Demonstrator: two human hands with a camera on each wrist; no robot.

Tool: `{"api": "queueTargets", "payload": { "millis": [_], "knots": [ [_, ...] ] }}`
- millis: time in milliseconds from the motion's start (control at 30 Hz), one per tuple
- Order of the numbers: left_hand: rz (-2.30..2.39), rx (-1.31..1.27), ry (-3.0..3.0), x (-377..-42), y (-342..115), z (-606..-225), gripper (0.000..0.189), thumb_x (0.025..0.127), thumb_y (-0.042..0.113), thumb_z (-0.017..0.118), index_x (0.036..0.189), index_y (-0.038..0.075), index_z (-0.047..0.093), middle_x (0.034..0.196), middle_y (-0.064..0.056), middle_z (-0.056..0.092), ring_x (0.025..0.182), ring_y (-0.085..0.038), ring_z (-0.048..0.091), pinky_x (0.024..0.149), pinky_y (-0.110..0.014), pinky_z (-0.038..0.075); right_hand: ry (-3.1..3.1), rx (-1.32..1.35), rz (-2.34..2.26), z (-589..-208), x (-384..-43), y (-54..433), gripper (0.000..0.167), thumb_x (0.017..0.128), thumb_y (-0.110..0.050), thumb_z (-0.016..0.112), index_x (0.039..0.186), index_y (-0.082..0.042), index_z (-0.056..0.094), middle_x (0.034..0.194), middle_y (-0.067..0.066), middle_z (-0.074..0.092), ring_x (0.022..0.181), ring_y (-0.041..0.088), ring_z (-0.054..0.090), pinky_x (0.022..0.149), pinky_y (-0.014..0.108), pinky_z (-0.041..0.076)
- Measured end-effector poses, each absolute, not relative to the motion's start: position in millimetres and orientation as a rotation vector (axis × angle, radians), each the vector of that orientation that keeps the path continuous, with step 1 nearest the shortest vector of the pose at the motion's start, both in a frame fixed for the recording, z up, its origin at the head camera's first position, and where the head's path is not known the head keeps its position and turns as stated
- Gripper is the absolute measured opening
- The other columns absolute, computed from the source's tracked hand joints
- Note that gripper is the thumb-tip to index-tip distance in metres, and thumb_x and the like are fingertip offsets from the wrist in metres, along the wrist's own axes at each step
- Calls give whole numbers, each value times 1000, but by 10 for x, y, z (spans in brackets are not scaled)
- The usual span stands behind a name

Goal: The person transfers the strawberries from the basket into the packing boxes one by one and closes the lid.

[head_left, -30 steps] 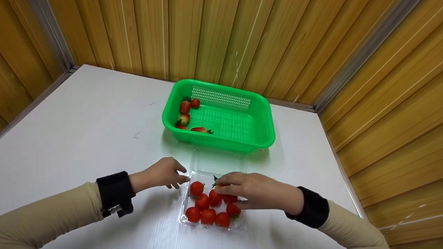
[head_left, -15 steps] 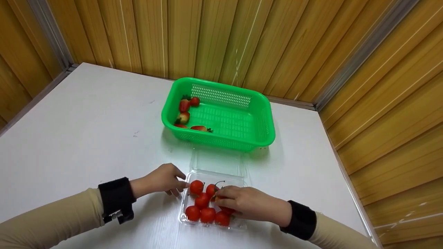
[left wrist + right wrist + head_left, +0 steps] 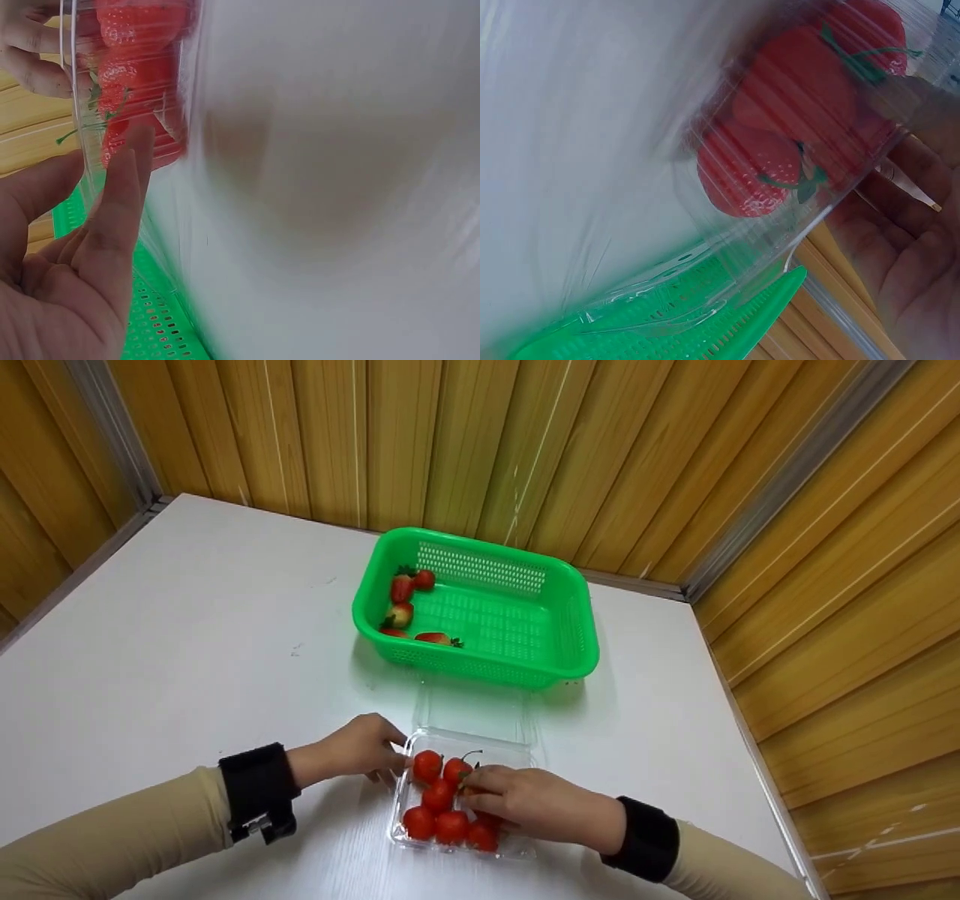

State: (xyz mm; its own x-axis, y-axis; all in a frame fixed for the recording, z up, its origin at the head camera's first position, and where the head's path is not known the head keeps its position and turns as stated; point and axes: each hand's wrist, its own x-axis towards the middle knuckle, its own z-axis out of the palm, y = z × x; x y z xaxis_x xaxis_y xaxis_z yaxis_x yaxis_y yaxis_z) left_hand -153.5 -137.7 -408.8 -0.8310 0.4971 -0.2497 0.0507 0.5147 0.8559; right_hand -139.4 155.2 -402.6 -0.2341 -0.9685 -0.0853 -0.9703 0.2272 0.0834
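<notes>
Wht tbl, brn wood-panel walls

Red strawberries close together in a clear plastic box, lid open.

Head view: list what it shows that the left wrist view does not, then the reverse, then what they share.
Only head view: black wristbands, beige sleeves.
Only left wrist view: the palm of the left hand.
Both: that hand's fingers, the right hand, green basket, clear box, red fruit, white tabletop, wood-look wall.
</notes>
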Motion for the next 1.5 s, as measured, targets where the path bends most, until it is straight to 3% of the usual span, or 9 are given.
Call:
{"api": "queueTargets", "payload": {
  "millis": [500, 900, 1200, 1500],
  "knots": [
    [1244, 430, 2299, -1516, -1364, -4077, 17, 94, 7, 69, 104, -4, 77, 80, -18, 77, 69, -30, 77, 59, -27, 62, 2437, -1723, 258, -3941, -1339, 1511, 48, 91, -21, 78, 137, -19, 65, 138, 1, 66, 130, 16, 62, 100, 26, 58],
    [1216, 435, 2343, -1505, -1401, -4016, 30, 95, 12, 69, 115, -11, 71, 94, -22, 78, 76, -31, 78, 64, -31, 64, 2448, -1721, 169, -3842, -1322, 1562, 43, 89, -21, 81, 131, -17, 69, 130, 1, 69, 125, 15, 64, 102, 26, 57],
    [1140, 461, 2460, -1618, -1540, -3696, 44, 97, 17, 66, 131, -11, 62, 104, -24, 77, 87, -33, 76, 72, -32, 64, 2534, -1583, 82, -3546, -1436, 1647, 43, 89, -16, 80, 130, -14, 67, 135, 10, 67, 124, 23, 65, 98, 33, 61],
    [1173, 567, 2583, -1704, -1676, -3181, 42, 100, 18, 64, 134, -6, 62, 109, -22, 77, 91, -27, 72, 80, -35, 62, 2700, -1722, -33, -3146, -1669, 1731, 42, 88, -15, 81, 128, -7, 68, 131, 13, 68, 119, 28, 67, 93, 38, 62]
  ]
}}
